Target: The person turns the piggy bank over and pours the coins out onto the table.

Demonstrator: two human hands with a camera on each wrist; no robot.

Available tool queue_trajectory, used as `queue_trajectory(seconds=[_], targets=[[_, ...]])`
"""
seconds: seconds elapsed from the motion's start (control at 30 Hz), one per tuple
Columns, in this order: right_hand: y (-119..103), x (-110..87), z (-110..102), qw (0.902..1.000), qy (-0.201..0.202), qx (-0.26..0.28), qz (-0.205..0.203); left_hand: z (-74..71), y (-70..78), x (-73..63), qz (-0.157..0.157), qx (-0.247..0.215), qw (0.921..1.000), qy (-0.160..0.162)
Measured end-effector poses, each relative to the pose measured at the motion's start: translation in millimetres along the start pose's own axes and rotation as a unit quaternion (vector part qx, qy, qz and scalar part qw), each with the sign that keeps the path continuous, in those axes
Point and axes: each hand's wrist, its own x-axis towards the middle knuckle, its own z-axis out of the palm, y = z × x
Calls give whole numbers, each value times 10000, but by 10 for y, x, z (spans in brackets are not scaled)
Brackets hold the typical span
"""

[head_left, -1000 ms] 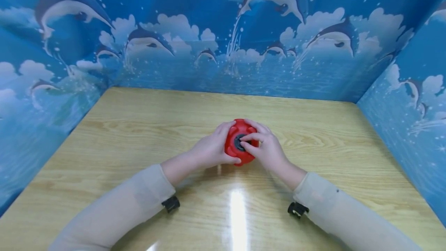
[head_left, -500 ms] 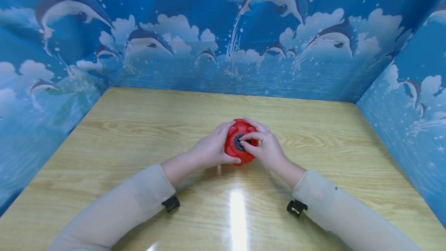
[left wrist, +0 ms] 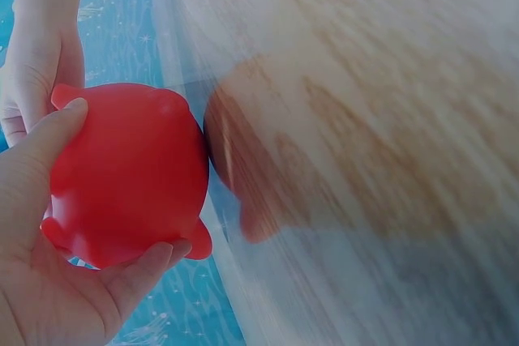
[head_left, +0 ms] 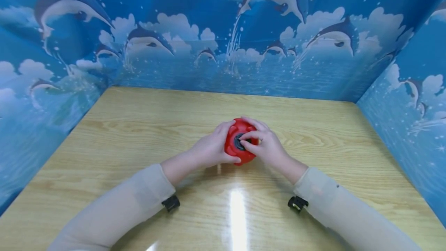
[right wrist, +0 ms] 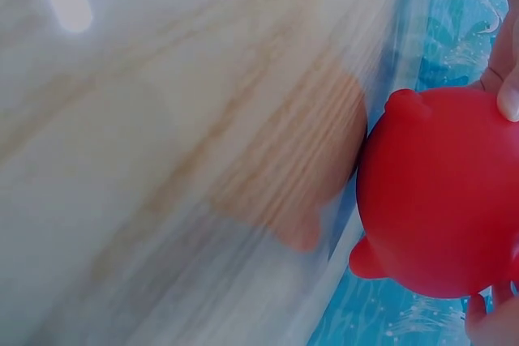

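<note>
A glossy red ball-shaped body with small rounded knobs (head_left: 231,151) sits on the table, a round black disc (head_left: 237,142) set in its upper face. My left hand (head_left: 210,148) grips its left side, thumb at the near edge and fingers at the far edge. Thumb and forefinger of my right hand (head_left: 270,148) pinch at the middle of the disc, covering part of it. Another right finger reaches to the far rim of the red body. From the left wrist, the smooth red side (left wrist: 130,172) shows between thumb and fingers. The right wrist view shows the opposite side (right wrist: 442,192).
The wood-grain table (head_left: 150,115) is shiny and reflects the red body and a bright light. Blue dolphin-print cloth (head_left: 181,69) encloses the table at the back and both sides. A small black clip (head_left: 170,203) sits at the left cuff, another (head_left: 297,203) at the right.
My right hand's far finger has shifted slightly left along the red rim, and the right wrist has moved a little. My left hand and the red body stay nearly still.
</note>
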Motion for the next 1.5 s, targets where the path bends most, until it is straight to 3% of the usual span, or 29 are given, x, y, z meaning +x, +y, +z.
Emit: queue_trajectory(seconds=[0.9,1.3,1.5], targets=[[51,62,-100,9935,-541,-400,-913,-25,8,6,130,19,9999,-77],[69,121,-168,9837,-865,-618,-1453,-28,-12,14,313,7,9995,-106],[66,130,-183,9824,-979,-724,-1418,-38,-5,11,284,7,9995,-162]])
